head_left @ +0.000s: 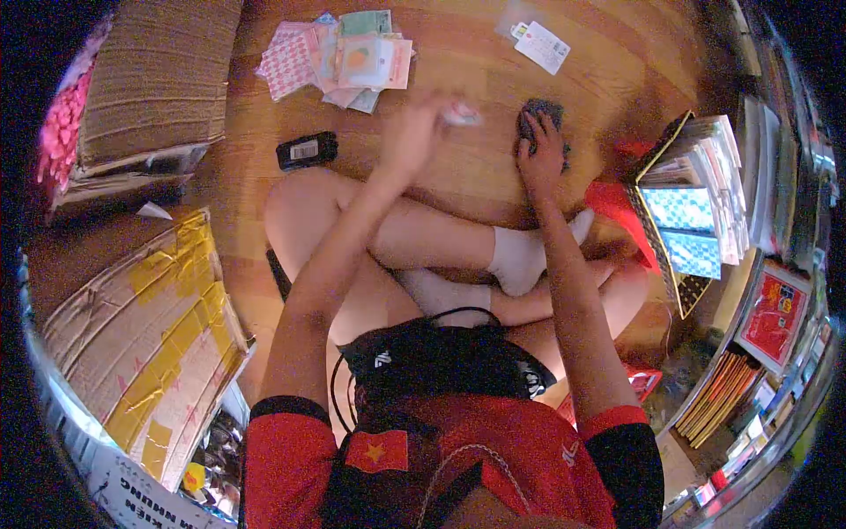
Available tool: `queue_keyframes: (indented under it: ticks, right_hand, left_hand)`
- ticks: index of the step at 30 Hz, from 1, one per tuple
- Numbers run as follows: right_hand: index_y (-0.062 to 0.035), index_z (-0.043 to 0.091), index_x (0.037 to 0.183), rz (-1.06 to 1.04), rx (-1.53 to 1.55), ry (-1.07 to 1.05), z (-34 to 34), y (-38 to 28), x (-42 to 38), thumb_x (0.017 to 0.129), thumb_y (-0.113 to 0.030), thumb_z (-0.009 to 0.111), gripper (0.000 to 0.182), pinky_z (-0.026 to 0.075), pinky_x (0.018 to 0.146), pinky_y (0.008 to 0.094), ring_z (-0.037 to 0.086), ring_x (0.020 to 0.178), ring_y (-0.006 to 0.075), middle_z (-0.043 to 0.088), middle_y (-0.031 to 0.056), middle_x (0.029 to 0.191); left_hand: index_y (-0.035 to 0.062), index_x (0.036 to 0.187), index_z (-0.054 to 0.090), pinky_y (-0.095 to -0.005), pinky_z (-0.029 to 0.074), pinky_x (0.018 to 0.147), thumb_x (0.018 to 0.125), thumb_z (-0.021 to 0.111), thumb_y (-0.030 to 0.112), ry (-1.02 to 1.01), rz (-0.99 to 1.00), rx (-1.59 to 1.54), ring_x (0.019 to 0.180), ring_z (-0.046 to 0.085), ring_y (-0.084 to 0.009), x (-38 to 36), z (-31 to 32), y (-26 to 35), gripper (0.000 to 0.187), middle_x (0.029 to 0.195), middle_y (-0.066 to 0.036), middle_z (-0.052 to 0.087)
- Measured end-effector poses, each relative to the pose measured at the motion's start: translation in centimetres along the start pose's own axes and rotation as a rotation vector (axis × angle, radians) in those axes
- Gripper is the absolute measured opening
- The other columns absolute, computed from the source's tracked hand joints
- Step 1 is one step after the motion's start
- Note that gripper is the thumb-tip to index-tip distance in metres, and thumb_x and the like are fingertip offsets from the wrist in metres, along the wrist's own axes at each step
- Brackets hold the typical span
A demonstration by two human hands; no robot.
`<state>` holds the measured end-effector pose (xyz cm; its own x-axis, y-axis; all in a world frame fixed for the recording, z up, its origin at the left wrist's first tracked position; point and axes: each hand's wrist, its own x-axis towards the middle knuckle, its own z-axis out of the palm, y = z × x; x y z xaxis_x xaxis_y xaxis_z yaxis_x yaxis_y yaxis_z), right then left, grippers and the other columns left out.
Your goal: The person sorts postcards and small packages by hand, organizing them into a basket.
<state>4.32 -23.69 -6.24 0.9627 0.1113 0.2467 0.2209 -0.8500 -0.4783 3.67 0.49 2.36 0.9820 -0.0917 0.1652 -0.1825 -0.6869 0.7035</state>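
Observation:
My left hand (414, 132) is smeared by motion above the floor. At its fingertips is a small white and reddish piece (461, 114), too blurred to name. My right hand (542, 152) rests with bent fingers on a dark grey, cloth-like bundle (552, 113) on the floor. Beyond my left hand lies a loose pile of patterned paper packets (357, 63), pink, green and orange. A white tag with a barcode (542, 48) lies farther off, past my right hand. Left of my left forearm sits a small black item with a barcode label (307, 152).
Cardboard boxes (145, 97) stand on the left, one closed with yellow tape (167, 326). On the right, an open patterned box (674, 264) holds upright papers and blue checked packets, with red material beside it. Shelves of goods (775, 317) line the right edge. My crossed legs fill the middle.

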Motion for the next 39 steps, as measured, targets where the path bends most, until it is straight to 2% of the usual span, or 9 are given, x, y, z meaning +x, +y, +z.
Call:
queue_keyframes:
  ticks: [4,9,19,22,25,31,34,37,39]
  right_hand:
    - [-0.0092,0.056,0.116,0.036,-0.01,-0.027,-0.3,-0.4,0.1,0.074,-0.017,0.058,0.042,0.028,0.103,0.0474,0.044,0.115,0.0376,0.049,0.0179,0.123]
    - [-0.014,0.054,0.118,-0.004,-0.13,0.019,-0.1,-0.1,0.2,0.074,-0.014,0.058,0.044,0.031,0.101,0.0443,0.045,0.114,0.0332,0.047,0.0143,0.127]
    - [-0.0119,0.054,0.115,0.008,-0.069,0.028,-0.1,-0.5,0.4,0.072,-0.013,0.058,0.043,0.033,0.099,0.0449,0.045,0.112,0.0354,0.049,0.0181,0.119]
    - [-0.0121,0.055,0.114,0.009,-0.072,0.029,-0.1,-0.5,0.6,0.071,-0.013,0.058,0.043,0.034,0.098,0.0445,0.046,0.111,0.035,0.049,0.0177,0.118]
    - [-0.013,0.054,0.114,0.021,-0.068,0.022,0.1,-0.4,0.6,0.069,-0.013,0.058,0.045,0.034,0.097,0.0444,0.046,0.111,0.0345,0.049,0.0169,0.119]
    - [-0.0132,0.053,0.115,0.038,-0.101,0.01,0.1,-0.6,0.3,0.069,-0.014,0.058,0.046,0.035,0.097,0.0449,0.046,0.11,0.0343,0.049,0.0156,0.12]
    - [-0.0119,0.053,0.115,0.018,-0.092,0.036,0.3,-0.4,0.3,0.07,-0.016,0.057,0.045,0.035,0.097,0.0452,0.046,0.11,0.0343,0.049,0.0158,0.12]
    - [-0.0107,0.053,0.115,0.02,-0.096,0.049,0.1,-0.6,0.2,0.072,-0.017,0.056,0.043,0.035,0.097,0.045,0.045,0.111,0.0344,0.048,0.0163,0.12]
    - [-0.01,0.054,0.115,0.023,-0.094,0.048,0.0,-1.0,0.3,0.073,-0.017,0.055,0.042,0.034,0.098,0.0449,0.045,0.111,0.0346,0.048,0.0167,0.12]
  left_hand:
    - [0.0153,0.11,0.06,-0.0404,0.048,0.072,0.074,0.053,0.003,0.269,-0.083,0.485,0.088,0.058,-0.0298,3.4,-5.7,-2.1,0.038,0.1,-0.013,0.058]
    - [0.0141,0.117,0.053,-0.0462,0.047,0.076,0.078,0.054,0.012,-0.307,-0.204,0.891,0.097,0.055,-0.0323,4.0,-6.0,-4.1,0.039,0.11,-0.015,0.053]
    - [0.0104,0.13,0.039,-0.0408,0.044,0.088,0.075,0.063,0.044,-0.032,0.428,0.654,0.105,0.053,-0.0295,15.7,8.9,0.0,0.068,0.119,-0.016,0.05]
    - [0.0126,0.143,0.008,-0.0468,0.017,0.109,0.077,0.058,0.055,-0.553,0.198,0.743,0.137,0.01,-0.0304,19.2,9.9,3.6,0.093,0.149,-0.011,0.006]
    - [0.0101,0.141,0.016,-0.0455,0.033,0.101,0.073,0.065,0.05,-0.196,0.404,0.752,0.125,0.036,-0.0246,18.6,14.3,0.2,0.093,0.142,-0.011,0.029]
    - [0.0121,0.134,0.036,-0.0423,0.048,0.08,0.079,0.059,0.043,-0.254,0.525,0.899,0.098,0.057,-0.0307,17.5,14.6,-0.9,0.067,0.119,-0.017,0.052]
    - [0.0087,0.128,0.045,-0.0427,0.049,0.075,0.082,0.055,0.04,-0.419,0.371,0.645,0.088,0.061,-0.0309,17.7,13.5,-0.6,0.057,0.11,-0.02,0.057]
    - [0.0038,0.124,0.046,-0.0416,0.05,0.075,0.084,0.052,0.034,-0.277,0.435,-0.045,0.084,0.062,-0.0288,16.0,10.2,-1.2,0.051,0.099,-0.018,0.061]
    - [0.001,0.122,0.046,-0.0408,0.051,0.076,0.083,0.052,0.03,-0.312,-0.021,-0.384,0.085,0.062,-0.0268,12.8,6.5,-0.1,0.049,0.097,-0.015,0.061]
